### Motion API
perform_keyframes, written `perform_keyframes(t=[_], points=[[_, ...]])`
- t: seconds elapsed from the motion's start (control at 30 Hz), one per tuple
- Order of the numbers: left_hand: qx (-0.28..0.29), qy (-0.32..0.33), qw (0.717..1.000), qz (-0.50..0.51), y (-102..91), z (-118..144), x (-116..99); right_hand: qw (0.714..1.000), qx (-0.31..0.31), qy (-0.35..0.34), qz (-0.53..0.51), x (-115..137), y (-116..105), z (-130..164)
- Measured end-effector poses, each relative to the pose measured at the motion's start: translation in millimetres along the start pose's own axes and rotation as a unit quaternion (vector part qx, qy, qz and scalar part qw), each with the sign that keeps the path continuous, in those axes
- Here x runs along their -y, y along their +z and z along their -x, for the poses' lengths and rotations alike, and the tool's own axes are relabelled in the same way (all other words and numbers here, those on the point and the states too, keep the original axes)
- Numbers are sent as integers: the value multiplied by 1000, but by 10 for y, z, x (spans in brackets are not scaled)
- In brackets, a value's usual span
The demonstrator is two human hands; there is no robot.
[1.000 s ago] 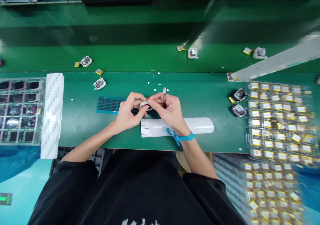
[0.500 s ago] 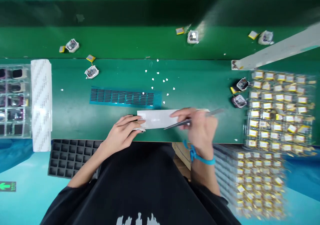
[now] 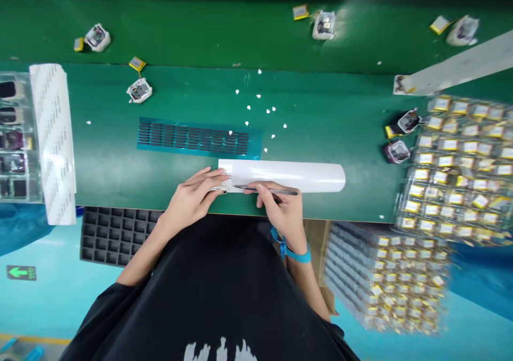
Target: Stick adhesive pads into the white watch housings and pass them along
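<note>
The left hand (image 3: 192, 198) lies flat on the near edge of the green table (image 3: 120, 168), its fingers (image 3: 214, 175) stretched out and pressing on the left end of a long white glossy paper strip (image 3: 288, 175) that runs left to right across the table front; a small white part shows just under the fingertips, too small to identify. The right hand (image 3: 282, 211), with a blue strap (image 3: 294, 251) round its wrist, has its fingers closed around slim metal tweezers (image 3: 265, 190), which lie almost level along the near edge of the strip with the tips pointing left, close to the left hand's fingertips. Just beyond the strip lies a teal sheet of small dark rectangular pads (image 3: 196, 136), with white scraps (image 3: 260, 109) scattered behind it. To the right stand clear trays of yellow-tabbed cells (image 3: 460, 163).
</note>
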State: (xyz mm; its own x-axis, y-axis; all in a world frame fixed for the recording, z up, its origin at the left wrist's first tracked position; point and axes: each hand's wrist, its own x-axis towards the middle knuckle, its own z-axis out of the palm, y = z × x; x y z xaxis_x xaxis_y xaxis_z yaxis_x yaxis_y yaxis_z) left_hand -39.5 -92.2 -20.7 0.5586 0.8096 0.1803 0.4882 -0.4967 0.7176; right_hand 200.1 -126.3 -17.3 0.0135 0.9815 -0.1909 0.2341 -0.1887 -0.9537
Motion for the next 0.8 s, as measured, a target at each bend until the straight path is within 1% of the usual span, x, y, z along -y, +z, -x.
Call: perform_keyframes(t=[0.1, 0.17, 0.27, 0.33, 0.37, 0.4, 0.47, 0.5, 0.53, 0.57, 0.67, 0.73, 0.8], points=[[3, 7, 1000, -13, 6, 0, 8, 1000, 2, -4, -29, -12, -1, -16], [3, 5, 1000, -7, 14, 6, 23, 998, -2, 8, -69, -22, -26, -26], [-1, -10, 1000, 29, 18, 16, 25, 990, -36, 34, -131, -27, -65, -42], [-27, -22, 997, 64, 7, 11, -11, 985, -66, 34, -153, -5, -65, -56], [-56, -40, 994, 80, -6, 1, -41, 983, -81, 24, -163, 19, -52, -65], [-92, -71, 988, 99, -22, -16, -78, 980, -94, 12, -173, 51, -31, -75], [-150, -162, 963, 153, -66, -69, -158, 975, -118, -16, -188, 138, 32, -100], [-156, -208, 946, 194, -90, -103, -194, 973, -128, -26, -191, 190, 70, -115], [-145, -243, 928, 244, -113, -137, -225, 972, -135, -33, -189, 243, 108, -130], [-120, -259, 911, 296, -134, -169, -251, 972, -137, -37, -185, 294, 144, -146], [-43, -246, 876, 412, -170, -229, -316, 977, -116, -52, -173, 414, 222, -185], [-21, -235, 866, 440, -170, -237, -366, 981, -96, -62, -154, 457, 241, -193], [-23, -234, 862, 448, -156, -232, -424, 985, -97, -68, -127, 479, 239, -186]])
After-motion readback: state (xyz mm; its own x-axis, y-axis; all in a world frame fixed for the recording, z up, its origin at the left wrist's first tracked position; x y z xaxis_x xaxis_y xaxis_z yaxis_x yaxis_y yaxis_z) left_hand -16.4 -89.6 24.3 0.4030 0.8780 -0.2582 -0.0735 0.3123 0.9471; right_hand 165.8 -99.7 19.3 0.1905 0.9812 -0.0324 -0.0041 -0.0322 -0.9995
